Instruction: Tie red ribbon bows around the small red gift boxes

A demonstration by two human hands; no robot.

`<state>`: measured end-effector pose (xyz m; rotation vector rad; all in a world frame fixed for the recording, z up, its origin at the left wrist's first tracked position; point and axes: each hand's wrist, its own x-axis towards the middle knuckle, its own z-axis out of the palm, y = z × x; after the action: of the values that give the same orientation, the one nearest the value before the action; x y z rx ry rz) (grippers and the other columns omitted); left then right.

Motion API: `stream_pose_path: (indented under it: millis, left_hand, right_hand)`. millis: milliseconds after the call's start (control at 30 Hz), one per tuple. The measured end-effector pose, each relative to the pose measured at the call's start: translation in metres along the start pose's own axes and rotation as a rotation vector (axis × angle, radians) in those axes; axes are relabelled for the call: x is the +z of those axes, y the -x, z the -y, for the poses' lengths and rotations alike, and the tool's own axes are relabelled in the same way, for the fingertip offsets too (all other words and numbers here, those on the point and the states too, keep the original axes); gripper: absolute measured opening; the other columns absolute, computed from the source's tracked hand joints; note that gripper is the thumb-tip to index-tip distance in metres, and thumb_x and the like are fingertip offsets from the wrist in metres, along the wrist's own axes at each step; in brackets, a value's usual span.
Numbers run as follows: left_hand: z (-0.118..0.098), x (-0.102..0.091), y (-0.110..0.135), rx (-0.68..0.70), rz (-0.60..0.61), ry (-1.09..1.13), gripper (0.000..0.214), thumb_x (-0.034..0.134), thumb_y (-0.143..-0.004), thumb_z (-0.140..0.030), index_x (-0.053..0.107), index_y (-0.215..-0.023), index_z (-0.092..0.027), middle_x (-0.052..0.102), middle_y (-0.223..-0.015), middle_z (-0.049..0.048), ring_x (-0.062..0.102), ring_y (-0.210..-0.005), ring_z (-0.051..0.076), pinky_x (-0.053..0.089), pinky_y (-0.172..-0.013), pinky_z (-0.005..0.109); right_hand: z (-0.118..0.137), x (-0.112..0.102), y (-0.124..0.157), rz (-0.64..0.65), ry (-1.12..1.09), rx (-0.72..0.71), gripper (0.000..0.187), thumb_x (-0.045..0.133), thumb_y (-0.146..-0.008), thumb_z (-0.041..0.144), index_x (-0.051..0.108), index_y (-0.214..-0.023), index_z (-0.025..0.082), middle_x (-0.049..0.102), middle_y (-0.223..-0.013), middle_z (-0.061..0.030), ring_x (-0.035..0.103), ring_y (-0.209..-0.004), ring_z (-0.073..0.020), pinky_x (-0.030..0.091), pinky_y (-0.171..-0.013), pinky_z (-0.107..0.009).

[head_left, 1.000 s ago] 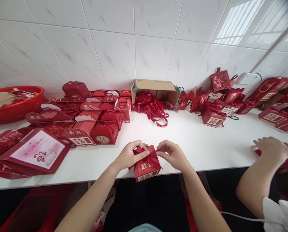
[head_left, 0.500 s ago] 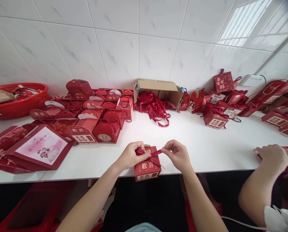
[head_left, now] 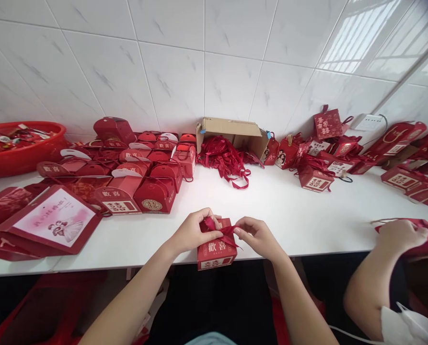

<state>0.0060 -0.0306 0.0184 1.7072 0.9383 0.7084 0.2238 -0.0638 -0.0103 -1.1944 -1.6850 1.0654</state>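
A small red gift box [head_left: 216,250] with pale lettering sits at the table's front edge, a dark red ribbon [head_left: 228,235] tied across its top in a bow. My left hand [head_left: 198,231] is closed on the ribbon's left loop, thumb resting over the knot. On the other side, my right hand [head_left: 255,235] pinches the right part of the bow between thumb and fingertips, close to the box. The exact hold of the left fingers behind the loop is partly hidden.
Red boxes [head_left: 152,194] stand in rows at left, beside a red basin [head_left: 27,158] of small packets. Behind, a cardboard box [head_left: 231,125] spills loose ribbons [head_left: 223,158]. More finished-looking boxes [head_left: 316,179] stand right. A co-worker's hand [head_left: 402,235] works at far right.
My right hand has moved left and closer to the knot, with the bow's right part drawn in. At far left, another person's hand has left the basin. The view has shifted slightly.
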Motion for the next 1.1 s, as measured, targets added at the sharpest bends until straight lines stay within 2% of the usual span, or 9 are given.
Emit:
stream_pose_path:
  millis: [300,600,767,833,867,900,967,1000,1100]
  left_hand:
    - [0.008,0.002,0.001,0.040,-0.065,0.026,0.027,0.070,-0.075,-0.030,0.046,-0.068,-0.021,0.073,-0.085,0.0052,0.061,-0.113,0.027,0.046,-0.093,0.039]
    - [0.010,0.004,-0.001,0.060,-0.056,-0.017,0.022,0.073,-0.071,-0.027,0.053,-0.067,-0.019,0.073,-0.084,0.0061,0.061,-0.112,0.026,0.046,-0.094,0.039]
    - [0.009,0.003,-0.001,0.062,-0.048,-0.017,0.019,0.074,-0.070,-0.027,0.057,-0.068,-0.018,0.072,-0.086,0.0072,0.062,-0.109,0.027,0.046,-0.093,0.039]
    - [0.008,0.002,0.001,0.057,-0.034,-0.006,0.019,0.074,-0.070,-0.027,0.057,-0.068,-0.018,0.071,-0.085,0.0063,0.062,-0.110,0.028,0.046,-0.092,0.039]
    - [0.007,0.002,0.003,0.055,-0.032,-0.005,0.019,0.074,-0.071,-0.027,0.057,-0.069,-0.018,0.070,-0.084,0.0059,0.061,-0.111,0.028,0.046,-0.092,0.038]
    - [0.007,0.003,0.005,0.056,-0.033,-0.006,0.020,0.073,-0.071,-0.027,0.056,-0.069,-0.018,0.070,-0.083,0.0057,0.061,-0.111,0.028,0.046,-0.092,0.038]
    - [0.006,0.007,0.012,0.067,-0.028,0.001,0.020,0.073,-0.073,-0.029,0.056,-0.075,-0.018,0.069,-0.088,0.0061,0.061,-0.111,0.027,0.047,-0.092,0.037]
    - [0.006,0.010,0.017,0.083,-0.038,0.008,0.024,0.074,-0.072,-0.030,0.056,-0.084,-0.019,0.068,-0.094,0.0069,0.060,-0.112,0.027,0.047,-0.092,0.037]
    - [0.009,0.011,0.033,0.183,-0.212,-0.055,0.070,0.080,-0.066,-0.034,0.042,-0.123,-0.023,0.052,-0.130,0.0130,0.049,-0.125,0.028,0.041,-0.103,0.041]
  right_hand:
    - [0.001,-0.001,0.004,-0.043,-0.068,0.039,0.024,0.064,-0.081,0.041,0.067,-0.075,0.019,0.066,-0.062,-0.0017,0.061,-0.056,-0.0149,0.050,-0.056,-0.028]
    - [0.002,-0.003,0.007,-0.097,0.121,-0.047,0.023,0.060,-0.085,0.036,0.066,-0.070,0.020,0.068,-0.061,-0.0017,0.060,-0.055,-0.0152,0.048,-0.056,-0.028]
    - [-0.008,-0.007,0.010,-0.086,0.140,-0.038,0.024,0.060,-0.085,0.037,0.066,-0.068,0.021,0.067,-0.062,-0.0021,0.060,-0.058,-0.0165,0.048,-0.060,-0.030]
    - [-0.017,-0.008,0.014,-0.056,0.046,-0.065,0.021,0.065,-0.081,0.043,0.067,-0.080,0.022,0.070,-0.077,-0.0047,0.064,-0.071,-0.0195,0.051,-0.068,-0.032]
    - [-0.023,-0.007,0.016,-0.023,-0.015,-0.098,0.031,0.071,-0.075,0.046,0.066,-0.096,0.023,0.070,-0.095,-0.0073,0.066,-0.085,-0.0226,0.052,-0.077,-0.035]
    - [-0.028,-0.005,0.019,0.023,-0.068,-0.135,0.056,0.078,-0.066,0.048,0.059,-0.115,0.026,0.064,-0.116,-0.0100,0.062,-0.104,-0.0264,0.050,-0.087,-0.039]
    - [-0.036,0.006,0.024,0.136,-0.120,-0.184,0.114,0.087,-0.050,0.047,0.023,-0.144,0.034,0.034,-0.149,-0.0129,0.038,-0.134,-0.0315,0.038,-0.105,-0.048]
    - [-0.039,0.014,0.026,0.180,-0.119,-0.183,0.128,0.088,-0.049,0.045,0.006,-0.147,0.037,0.022,-0.155,-0.0128,0.028,-0.140,-0.0316,0.031,-0.109,-0.051]
    - [-0.044,0.036,0.031,0.192,-0.136,-0.135,0.125,0.082,-0.065,0.039,-0.013,-0.146,0.040,0.017,-0.155,-0.0127,0.026,-0.141,-0.0292,0.028,-0.110,-0.053]
